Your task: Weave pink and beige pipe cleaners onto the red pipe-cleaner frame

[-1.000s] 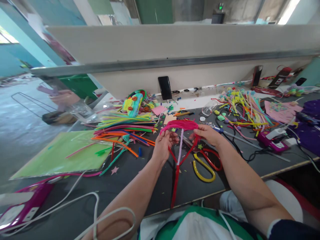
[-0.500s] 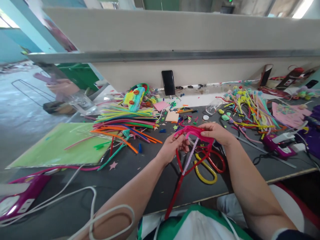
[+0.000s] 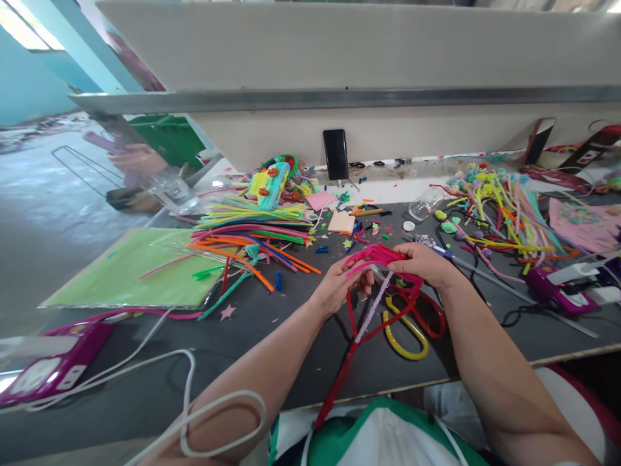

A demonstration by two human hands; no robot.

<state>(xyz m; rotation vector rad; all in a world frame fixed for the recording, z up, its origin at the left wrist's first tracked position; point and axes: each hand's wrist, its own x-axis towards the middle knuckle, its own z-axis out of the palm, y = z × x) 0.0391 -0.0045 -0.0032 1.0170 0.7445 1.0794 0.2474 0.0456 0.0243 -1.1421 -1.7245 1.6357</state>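
Note:
Both hands hold a pipe-cleaner figure above the dark table [image 3: 301,362]. My left hand [image 3: 339,285] pinches the left end of its bright pink loop [image 3: 376,254], fingers closed. My right hand [image 3: 423,262] grips the right end of the same loop, fingers curled over it. Below the loop hang red pipe-cleaner arms [image 3: 352,310] that meet in a V and run down as one red stem [image 3: 334,388] toward my chest. A pale lilac pipe cleaner [image 3: 373,307] runs down the middle of the V.
Yellow-handled and red-handled scissors [image 3: 405,327] lie under the figure. A pile of coloured pipe cleaners [image 3: 252,236] and a green sheet [image 3: 130,272] lie at left, another pile [image 3: 495,207] at right. A phone [image 3: 336,154] leans on the partition. Magenta glue guns [image 3: 53,366] with white cords lie nearby.
My hands have drawn closer together, so the pink loop is now narrower and bunched. The figure has tilted, its red stem swinging toward the lower left. The view has shifted slightly.

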